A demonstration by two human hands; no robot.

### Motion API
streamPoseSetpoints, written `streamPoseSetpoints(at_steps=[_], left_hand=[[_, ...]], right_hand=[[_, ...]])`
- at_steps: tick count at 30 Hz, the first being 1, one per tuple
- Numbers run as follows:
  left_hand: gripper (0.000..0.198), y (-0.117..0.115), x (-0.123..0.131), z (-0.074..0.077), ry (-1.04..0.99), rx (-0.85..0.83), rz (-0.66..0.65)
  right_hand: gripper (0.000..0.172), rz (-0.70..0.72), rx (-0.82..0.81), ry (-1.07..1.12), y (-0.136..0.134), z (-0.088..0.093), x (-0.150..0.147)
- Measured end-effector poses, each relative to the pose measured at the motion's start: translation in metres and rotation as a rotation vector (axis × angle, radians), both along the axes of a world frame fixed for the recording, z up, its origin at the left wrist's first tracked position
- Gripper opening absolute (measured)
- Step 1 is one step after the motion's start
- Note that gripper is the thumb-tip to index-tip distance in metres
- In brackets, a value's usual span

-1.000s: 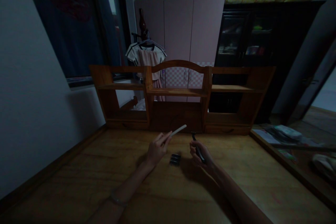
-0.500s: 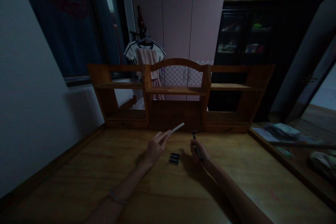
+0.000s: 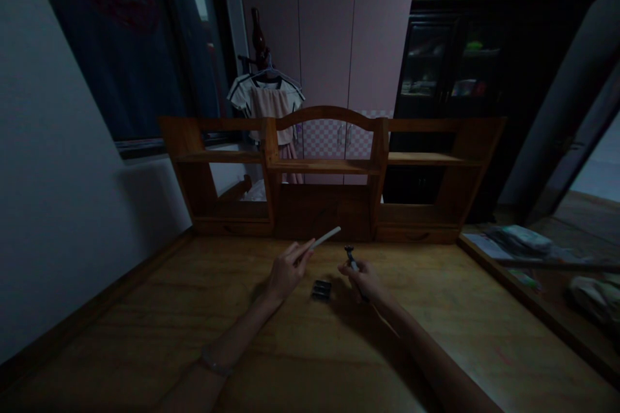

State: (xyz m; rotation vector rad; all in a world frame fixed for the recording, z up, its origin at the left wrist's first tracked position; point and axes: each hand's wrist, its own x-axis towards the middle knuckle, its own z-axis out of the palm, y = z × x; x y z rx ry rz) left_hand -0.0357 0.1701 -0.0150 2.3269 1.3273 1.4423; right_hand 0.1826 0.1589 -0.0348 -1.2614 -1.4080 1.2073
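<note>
My left hand (image 3: 285,273) is closed around a pale, slim stick (image 3: 326,237), whose far end points up to the right. What kind of stick it is, I cannot tell. In my right hand (image 3: 369,280) is a dark razor (image 3: 353,262), gripped by its handle with the small head upward. The two held things are apart. Between and below my hands, a small black case (image 3: 321,290) with several slots or cartridges lies on the wooden tabletop (image 3: 300,355); its contents are too dark to make out.
A wooden shelf unit (image 3: 327,168) stands along the table's back edge. At the left is a white wall (image 3: 53,206). Past the raised right edge (image 3: 527,306) lie bags and cloth. Behind are a pink wardrobe (image 3: 324,51) and hanging clothes (image 3: 266,100).
My right hand has shifted slightly left and turned, so the razor's head sits lower and nearer the stick. My left hand and the black case stay nearly in place.
</note>
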Motion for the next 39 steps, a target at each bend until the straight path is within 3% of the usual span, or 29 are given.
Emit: streamPoseSetpoints(at_steps=[7, 18, 39], left_hand=[[0.036, -0.001, 0.003, -0.002, 0.017, 0.011, -0.014], [0.034, -0.005, 0.006, -0.003, 0.094, -0.042, -0.087], [0.027, 0.0, 0.008, -0.009, 0.067, -0.052, -0.051]], right_hand=[[0.045, -0.003, 0.016, -0.149, -0.007, 0.01, 0.0], [0.041, 0.005, 0.145, 0.074, -0.007, 0.007, 0.006], [0.035, -0.001, 0.091, 0.096, 0.002, -0.005, 0.008]])
